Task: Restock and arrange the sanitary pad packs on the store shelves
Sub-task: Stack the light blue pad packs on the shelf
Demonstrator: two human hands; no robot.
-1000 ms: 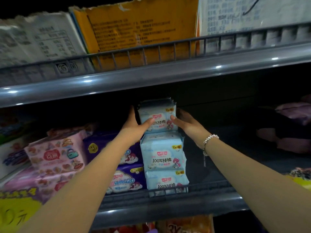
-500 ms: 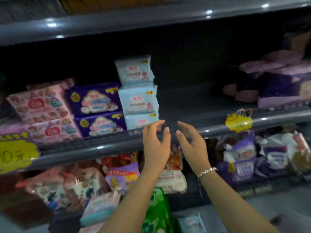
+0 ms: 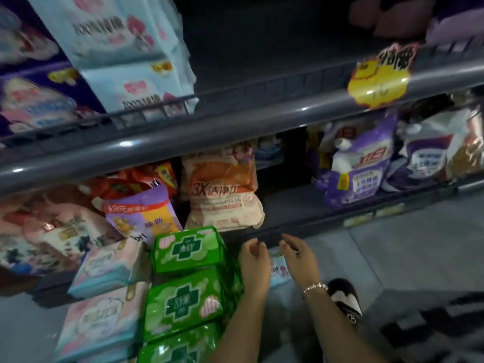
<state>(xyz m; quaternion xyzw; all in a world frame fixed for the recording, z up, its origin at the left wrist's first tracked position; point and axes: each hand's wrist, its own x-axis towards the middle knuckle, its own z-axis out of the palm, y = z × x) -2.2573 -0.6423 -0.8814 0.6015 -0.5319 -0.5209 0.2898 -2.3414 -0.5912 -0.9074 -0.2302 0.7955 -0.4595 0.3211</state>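
Light blue pad packs (image 3: 125,48) stand stacked on the upper shelf (image 3: 235,124) at the top left, beside purple packs (image 3: 34,100). Low in the view, green pad packs (image 3: 186,297) and pink-and-blue packs (image 3: 104,318) lie stacked in rows. My left hand (image 3: 255,268) and my right hand (image 3: 298,258) hang side by side just right of the green packs, fingers loosely curled, holding nothing. A light blue pack (image 3: 279,268) shows partly between and under the two hands.
The lower shelf holds an orange detergent bag (image 3: 222,189), a purple-and-yellow bag (image 3: 141,216) and purple-and-white bags (image 3: 361,163). A yellow price tag (image 3: 379,77) hangs on the upper shelf edge. Grey floor lies to the right, with a black-and-white shoe (image 3: 343,297).
Both hands let go of the top light blue pack on the shelf and dropped down beside the green packs. My view tilted downward.
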